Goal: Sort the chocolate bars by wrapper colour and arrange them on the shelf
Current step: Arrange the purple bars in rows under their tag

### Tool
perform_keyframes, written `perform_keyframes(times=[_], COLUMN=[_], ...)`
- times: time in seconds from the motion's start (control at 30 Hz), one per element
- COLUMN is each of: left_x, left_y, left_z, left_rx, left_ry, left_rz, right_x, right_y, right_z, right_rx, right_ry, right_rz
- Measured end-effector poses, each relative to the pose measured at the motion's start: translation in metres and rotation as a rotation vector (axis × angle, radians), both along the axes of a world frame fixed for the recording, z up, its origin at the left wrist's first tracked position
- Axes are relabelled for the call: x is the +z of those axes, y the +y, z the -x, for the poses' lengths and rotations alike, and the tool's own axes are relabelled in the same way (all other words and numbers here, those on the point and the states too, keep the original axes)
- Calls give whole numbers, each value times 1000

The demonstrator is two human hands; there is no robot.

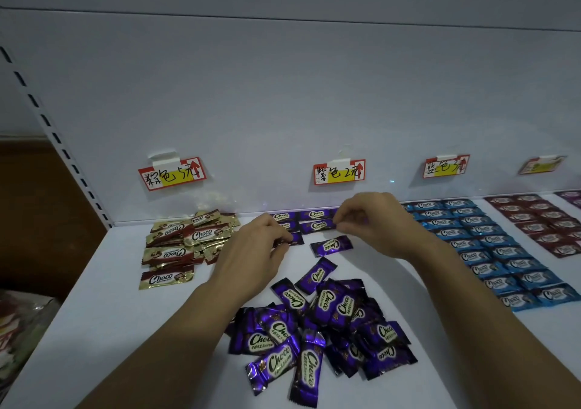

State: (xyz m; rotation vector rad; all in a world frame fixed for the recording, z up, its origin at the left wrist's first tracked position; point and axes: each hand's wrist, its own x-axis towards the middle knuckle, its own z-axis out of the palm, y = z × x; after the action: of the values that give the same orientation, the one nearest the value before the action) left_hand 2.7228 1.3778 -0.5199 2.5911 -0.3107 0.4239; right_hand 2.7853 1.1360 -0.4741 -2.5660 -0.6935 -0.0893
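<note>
A loose heap of purple chocolate bars [320, 323] lies at the front middle of the white shelf [110, 314]. Behind it, a short row of purple bars [316, 220] is laid out under the purple price tag [339, 172]. My left hand [254, 251] pinches a purple bar [294, 240] at the left end of that row. My right hand [374, 223] pinches the right end of a purple bar in the row. One purple bar [331, 245] lies alone between the hands. Gold-brown bars [185, 242] are piled at the left.
Blue bars [490, 248] lie in neat rows at the right, dark red bars [547, 223] beyond them. Price tags [172, 172] hang on the back wall. A slotted upright [53, 131] borders the shelf on the left, with a bag of bars [19, 330] below it.
</note>
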Motion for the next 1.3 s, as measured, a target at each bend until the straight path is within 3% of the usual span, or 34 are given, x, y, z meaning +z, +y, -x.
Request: perform_keyframes(times=[0.1,0.63,0.73,0.83,0.97,1.3], left_x=[0,-6,-7,-6,-6,-4], left_y=[0,1,1,1,0,1], left_z=[-1,-3,-4,-4,-4,-2], left_rx=[5,4,2,-2,3,-4], left_ry=[4,-36,-36,-31,-17,-12], left_rz=[-9,-5,1,9,3,21], right_x=[-16,-36,-25,-7,1,0], right_y=[14,33,26,9,3,11], right_z=[-3,-8,-6,-2,5,9], right_rx=[-22,-61,-78,3,172,97], right_ry=[-140,-151,-167,-51,129,212], right_rz=[-5,7,-65,-90,116,193])
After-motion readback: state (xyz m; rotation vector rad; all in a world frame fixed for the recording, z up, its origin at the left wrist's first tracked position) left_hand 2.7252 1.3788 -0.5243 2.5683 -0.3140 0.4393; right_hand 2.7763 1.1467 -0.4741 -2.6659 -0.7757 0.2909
